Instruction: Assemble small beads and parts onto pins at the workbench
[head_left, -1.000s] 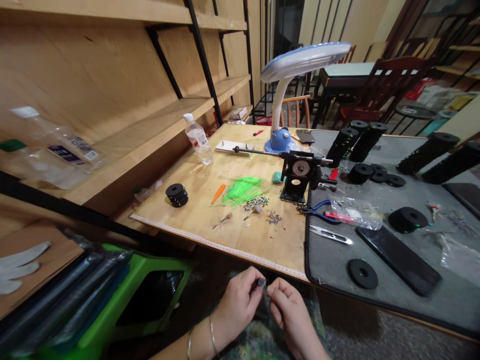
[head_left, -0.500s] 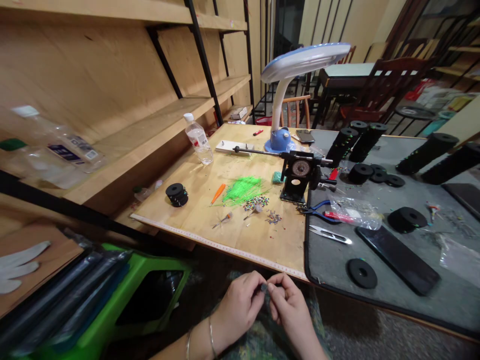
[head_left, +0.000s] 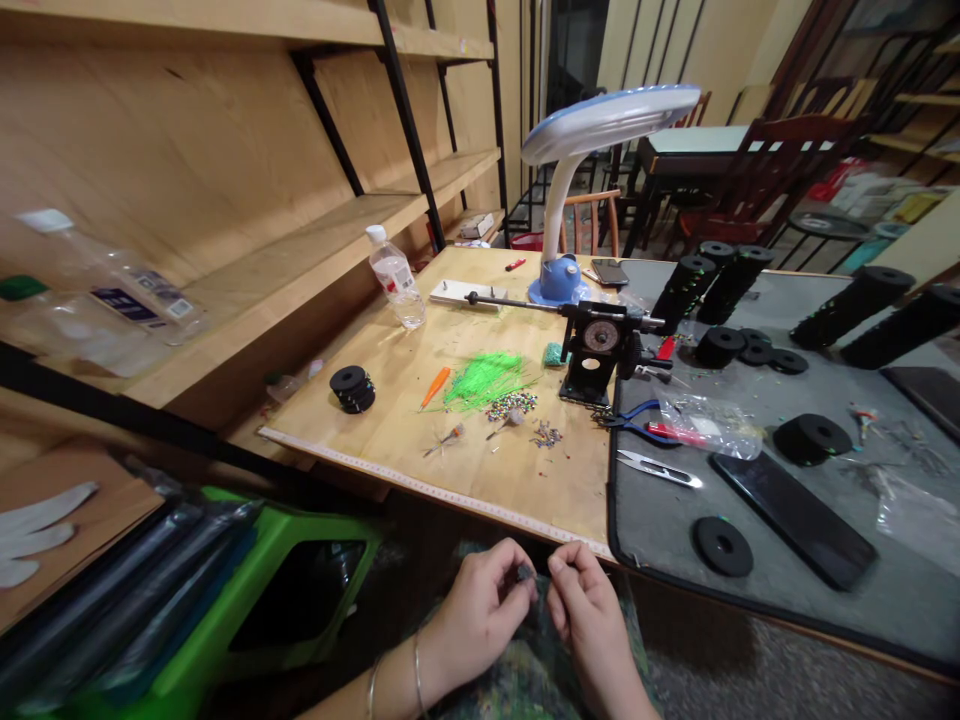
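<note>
Just below the table's front edge, my left hand pinches a small dark piece between thumb and fingers; its kind is too small to tell. A short gap to the right, my right hand has thumb and forefinger pressed together, and whatever they hold, if anything, is too fine to make out. On the wood beyond lie bright green strands, a heap of small coloured beads, an orange-handled tool and a scatter of tiny parts.
A black winding device with a long rod stands mid-table, behind it a desk lamp. The grey mat holds thread snips, blue-handled pliers, a phone and several black foam spools. A bottle stands far left.
My two hands have moved slightly apart, opening a gap between their fingertips. The dark piece stays with my left hand. The things on the table have not moved.
</note>
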